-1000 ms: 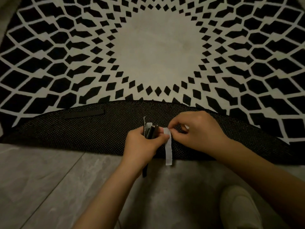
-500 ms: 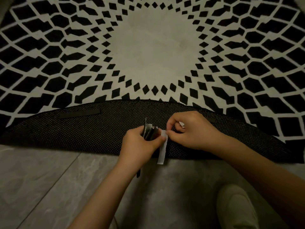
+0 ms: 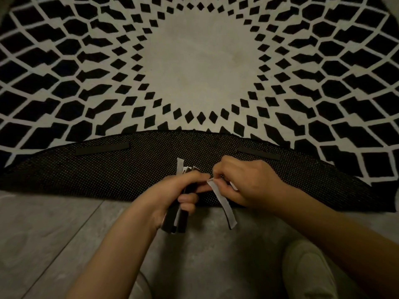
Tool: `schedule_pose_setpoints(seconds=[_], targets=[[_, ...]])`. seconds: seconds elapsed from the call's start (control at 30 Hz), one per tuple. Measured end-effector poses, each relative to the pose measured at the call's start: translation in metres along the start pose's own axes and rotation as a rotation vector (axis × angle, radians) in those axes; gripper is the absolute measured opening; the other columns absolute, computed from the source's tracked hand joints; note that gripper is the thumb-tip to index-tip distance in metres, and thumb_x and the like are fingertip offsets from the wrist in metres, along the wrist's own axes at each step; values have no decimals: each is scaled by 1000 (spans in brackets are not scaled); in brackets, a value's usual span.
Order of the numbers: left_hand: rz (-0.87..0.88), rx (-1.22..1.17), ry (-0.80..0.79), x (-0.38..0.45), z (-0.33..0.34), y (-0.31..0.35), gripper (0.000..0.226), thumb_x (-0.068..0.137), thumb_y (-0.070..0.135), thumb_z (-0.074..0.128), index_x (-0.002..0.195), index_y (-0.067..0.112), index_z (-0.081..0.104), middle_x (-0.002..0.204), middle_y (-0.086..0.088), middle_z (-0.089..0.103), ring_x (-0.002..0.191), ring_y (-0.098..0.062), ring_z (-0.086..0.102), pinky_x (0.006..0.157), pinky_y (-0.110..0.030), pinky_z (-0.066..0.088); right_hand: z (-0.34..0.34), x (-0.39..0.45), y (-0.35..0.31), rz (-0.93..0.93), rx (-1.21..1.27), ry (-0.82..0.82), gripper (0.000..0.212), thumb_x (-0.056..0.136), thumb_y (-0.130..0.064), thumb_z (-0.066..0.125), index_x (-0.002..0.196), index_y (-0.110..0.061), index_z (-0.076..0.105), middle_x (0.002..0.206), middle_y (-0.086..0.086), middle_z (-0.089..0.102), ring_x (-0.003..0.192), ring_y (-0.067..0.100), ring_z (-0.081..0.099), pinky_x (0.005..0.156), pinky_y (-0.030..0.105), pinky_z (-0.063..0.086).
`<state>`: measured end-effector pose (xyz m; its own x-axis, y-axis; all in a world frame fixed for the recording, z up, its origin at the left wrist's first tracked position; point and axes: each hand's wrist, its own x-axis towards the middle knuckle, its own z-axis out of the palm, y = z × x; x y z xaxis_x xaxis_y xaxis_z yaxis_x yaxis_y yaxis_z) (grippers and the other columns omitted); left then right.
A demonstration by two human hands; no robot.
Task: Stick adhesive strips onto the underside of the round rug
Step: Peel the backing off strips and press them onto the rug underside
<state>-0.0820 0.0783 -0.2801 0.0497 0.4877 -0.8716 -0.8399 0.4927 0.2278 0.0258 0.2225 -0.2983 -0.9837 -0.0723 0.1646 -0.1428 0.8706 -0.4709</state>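
**A:** What have you got in your fingers?

**B:** Your right hand (image 3: 248,184) is pinching the top end of one white strip (image 3: 222,203) between thumb and fingertips. The strip hangs down and slightly rightward from that pinch, with a dark edge showing at its bottom end. Your left forefinger reaches across and touches the same top end.

**A:** And the other hand?

**B:** Just left of the pinch, your left hand (image 3: 172,197) is curled round a bundle of strips (image 3: 179,221), black and white ones together. Their lower ends stick out below your fist, and a few upper ends, one of them white, poke up above your knuckles.

**A:** Where is the rug from there?

**B:** Directly under and behind both hands. The near edge of the round rug (image 3: 200,57) is folded back towards its middle, so its dark dotted underside (image 3: 112,175) faces up as a wide band running left and right of the grip. Your hands hover over the near margin of that band; whether they touch it, you cannot tell.

**A:** Anything on the underside already?

**B:** Two black strips lie flat on it, both beyond the grip. The left stuck strip (image 3: 102,148) is well off to the left; the right stuck strip (image 3: 259,153) sits just past your right knuckles.

**A:** And further out?

**B:** Beyond the fold, the black-and-white patterned top with its pale centre. Nearer you than the grip, grey floor (image 3: 43,234), and a pale shoe (image 3: 308,270) below your right forearm.
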Motion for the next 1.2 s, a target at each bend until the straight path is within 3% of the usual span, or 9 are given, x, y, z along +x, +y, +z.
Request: schedule_pose_setpoints(seconds=[0.17, 0.43, 0.57, 0.67, 0.77, 0.87, 0.97, 1.1, 1.2], targets=[[267, 104, 387, 3, -4, 1, 9, 86, 6, 62, 79, 3, 57, 47, 1, 59, 30, -3, 29, 31, -15, 25, 5, -4, -6, 82, 29, -57, 10, 80, -29, 46, 81, -23, 53, 69, -11, 49, 41, 2, 34, 37, 10, 19], [432, 235, 691, 16, -11, 1, 14, 88, 18, 65, 75, 15, 59, 53, 1, 41, 43, -11, 37, 40, -22, 31, 6, 6, -20, 303, 401, -14, 4, 81, -35, 43, 85, -33, 42, 72, -23, 39, 60, -1, 42, 49, 20, 35], [485, 251, 729, 14, -14, 5, 11, 89, 22, 63, 81, 14, 61, 55, 1, 43, 45, -12, 39, 41, -22, 33, 1, 12, -23, 359, 600, 44, 5, 83, -30, 46, 79, -31, 44, 89, -12, 46, 73, 10, 49, 62, 34, 46], [448, 237, 640, 10, -10, 6, 11, 90, 19, 62, 82, 12, 59, 53, 1, 42, 42, -10, 37, 39, -21, 33, -4, 19, -24, 482, 799, 111, 8, 88, -18, 47, 80, -21, 48, 97, -6, 57, 81, 7, 57, 67, 26, 48], [413, 203, 562, 10, -7, 4, 11, 91, 17, 60, 82, 11, 58, 51, 2, 39, 38, -7, 33, 36, -19, 31, -7, 24, -26, 566, 987, 116, 17, 95, -1, 41, 84, -13, 44, 86, 2, 67, 69, 0, 61, 65, 14, 46], [416, 79, 541, 14, -11, 3, 15, 93, 17, 56, 81, 8, 59, 54, 1, 41, 35, -4, 31, 34, -18, 30, -6, 23, -24, 617, 864, 146, 16, 96, -9, 44, 85, -21, 45, 71, -5, 61, 68, 7, 59, 68, 25, 49], [428, -67, 640, 15, -29, 4, 17, 96, 17, 52, 84, 6, 58, 65, -1, 46, 34, -3, 32, 32, -17, 29, -15, 23, -20, 673, 810, 250, 15, 95, -13, 45, 85, -24, 46, 66, -5, 53, 59, 12, 50, 56, 34, 46], [482, -51, 835, 9, -55, 4, 21, 97, 20, 49, 80, 10, 56, 61, 0, 40, 40, -7, 34, 35, -19, 30, -32, 26, -5, 829, 905, 421, 14, 95, -12, 46, 85, -22, 48, 65, -9, 52, 56, -1, 49, 54, 16, 46], [550, 77, 935, 4, -58, 8, 21, 96, 24, 51, 77, 17, 52, 59, 0, 41, 46, -11, 37, 38, -20, 33, -38, 28, 6, 891, 945, 446, 11, 97, -15, 46, 90, -21, 51, 52, -15, 56, 67, 10, 57, 63, 15, 48]])
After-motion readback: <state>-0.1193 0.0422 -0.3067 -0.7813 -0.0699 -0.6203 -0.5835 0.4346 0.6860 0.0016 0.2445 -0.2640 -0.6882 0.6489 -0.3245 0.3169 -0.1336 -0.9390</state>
